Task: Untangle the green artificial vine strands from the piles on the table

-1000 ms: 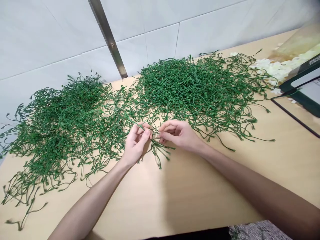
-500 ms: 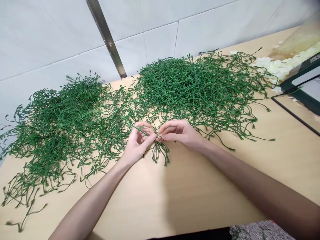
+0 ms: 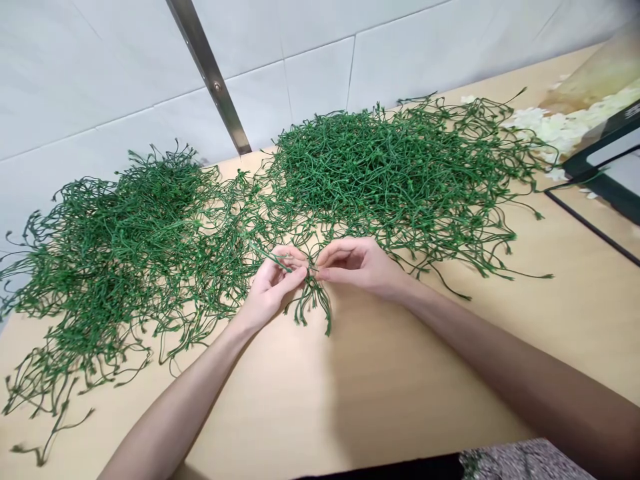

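A small bunch of thin green artificial stems (image 3: 314, 301) hangs below my fingertips, their tips pointing toward me. My left hand (image 3: 274, 280) pinches the bunch between thumb and fingers, and one longer green stem sticks out from it to the upper left. From the other side my right hand (image 3: 361, 268) has thumb and forefinger pressed together at the bunch's edge. Both sets of fingertips nearly meet there. Exactly which stem the right fingers grip is too small to see clearly.
One tangled heap of green stems (image 3: 400, 160) lies behind my hands, another heap (image 3: 105, 233) spreads to the left. White petals (image 3: 555, 130) and a dark-edged clear box (image 3: 613, 147) are at the right. A tiled wall (image 3: 310, 73) with a metal strip (image 3: 215, 83) bounds the wooden table (image 3: 425, 380).
My fingertips have shifted slightly left, with the right fingers still at the bunch. The hanging stems have swung a little and spread. The heaps stay as they were.
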### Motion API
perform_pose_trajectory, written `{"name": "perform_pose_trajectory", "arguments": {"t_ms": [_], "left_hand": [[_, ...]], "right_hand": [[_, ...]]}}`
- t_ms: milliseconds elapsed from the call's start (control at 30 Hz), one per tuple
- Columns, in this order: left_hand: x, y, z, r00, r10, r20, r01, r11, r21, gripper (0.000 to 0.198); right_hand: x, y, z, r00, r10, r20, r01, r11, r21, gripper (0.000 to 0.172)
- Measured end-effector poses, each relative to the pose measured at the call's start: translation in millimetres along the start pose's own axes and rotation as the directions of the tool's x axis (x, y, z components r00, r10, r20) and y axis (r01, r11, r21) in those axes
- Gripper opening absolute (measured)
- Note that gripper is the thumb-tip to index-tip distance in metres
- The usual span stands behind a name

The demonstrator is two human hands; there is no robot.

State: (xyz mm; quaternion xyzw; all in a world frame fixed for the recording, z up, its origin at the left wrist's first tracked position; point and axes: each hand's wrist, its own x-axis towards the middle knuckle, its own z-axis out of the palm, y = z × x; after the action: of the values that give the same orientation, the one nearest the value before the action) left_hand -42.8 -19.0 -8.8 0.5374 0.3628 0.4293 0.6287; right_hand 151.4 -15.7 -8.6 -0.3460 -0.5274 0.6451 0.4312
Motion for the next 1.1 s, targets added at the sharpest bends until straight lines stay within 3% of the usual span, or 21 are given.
{"name": "perform_pose_trajectory", "arguments": {"t_ms": [100,233,367,467,533,633,700,800,900,1000,1100], "left_hand": [[1,1,1.4,0.998,0.049,-0.051,-0.046,0.997,0.064,0.022],[2,5,2.7,0.993,-0.019,-0.117,0.033,0.993,0.117,0.031],[2,9,5.2,0.987,-0.121,-0.102,0.136,0.977,0.162,0.033],[1,12,7.3,0.987,-0.086,-0.136,0.119,0.959,0.257,0.03],[1,12,7.7,0.988,-0.043,-0.147,0.089,0.944,0.317,0.028],[2,11,6.5,0.993,-0.027,-0.114,0.069,0.921,0.383,0.028],[2,10,4.9,0.996,-0.008,-0.083,0.044,0.9,0.433,0.03],[2,9,2.9,0.998,0.04,-0.046,-0.012,0.872,0.49,0.033],[1,8,2.1,0.998,0.049,-0.025,-0.029,0.853,0.522,0.035],[1,8,2.3,0.997,0.069,-0.017,-0.049,0.833,0.552,0.038],[1,7,2.8,0.991,0.135,-0.008,-0.105,0.804,0.585,0.038]], "right_hand": [[-1,0,2,1.0,0.001,0.006,-0.001,1.0,0.002,0.019],[-3,0,4,0.999,-0.043,-0.026,0.042,0.999,-0.022,0.023],[-5,1,6,0.975,-0.177,-0.131,0.148,0.967,-0.205,0.016],[-6,4,6,0.938,-0.317,-0.142,0.236,0.882,-0.409,0.01],[-6,7,6,0.872,-0.481,-0.09,0.35,0.742,-0.572,0.005],[-6,9,5,0.671,-0.737,0.086,0.531,0.396,-0.749,0.004],[-7,8,4,0.566,-0.801,0.196,0.556,0.195,-0.808,0.003],[-8,7,3,0.554,-0.79,0.265,0.48,0.042,-0.876,0.006],[-6,9,1,0.605,-0.74,0.292,0.509,0.078,-0.857,0.005],[-3,12,0,0.667,-0.694,0.271,0.585,0.262,-0.768,0.011],[-4,10,1,0.732,-0.648,0.21,0.566,0.408,-0.716,0.015]]}}
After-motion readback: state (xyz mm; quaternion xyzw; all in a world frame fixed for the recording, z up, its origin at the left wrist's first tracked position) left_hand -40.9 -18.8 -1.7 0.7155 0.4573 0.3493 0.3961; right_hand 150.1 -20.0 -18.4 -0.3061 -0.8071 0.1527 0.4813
